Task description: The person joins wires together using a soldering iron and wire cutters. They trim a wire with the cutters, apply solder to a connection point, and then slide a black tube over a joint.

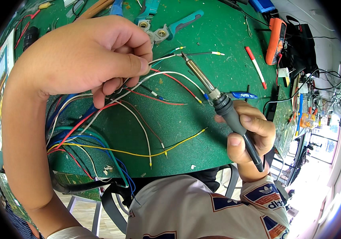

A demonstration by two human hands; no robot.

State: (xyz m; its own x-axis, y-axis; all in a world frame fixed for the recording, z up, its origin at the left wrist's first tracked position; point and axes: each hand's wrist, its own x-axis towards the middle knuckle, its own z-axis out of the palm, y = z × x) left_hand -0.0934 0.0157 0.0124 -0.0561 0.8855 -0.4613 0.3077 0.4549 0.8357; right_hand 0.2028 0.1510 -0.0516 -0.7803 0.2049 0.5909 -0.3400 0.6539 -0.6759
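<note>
Between thumb and fingers of my left hand (106,55), a thin white wire (163,59) is pinched, pointing right. My right hand (256,129) grips the dark handle of a soldering iron (228,112) low on the right. Its metal tip reaches up-left to the end of the white wire, where a dark wire (200,53) with a pale ferrule begins; whether tip and wire touch is too small to tell. Below my left hand fan several loose wires, among them a yellow wire (138,151), a red wire (72,130) and a green wire (116,167).
Teal-handled pliers (184,24) lie beyond my left hand on the green mat (218,151). To the right are a red-and-white marker (255,67), a small blue-handled tool (244,95) and an orange multimeter (276,40). Cables and circuit boards (284,129) crowd the right edge.
</note>
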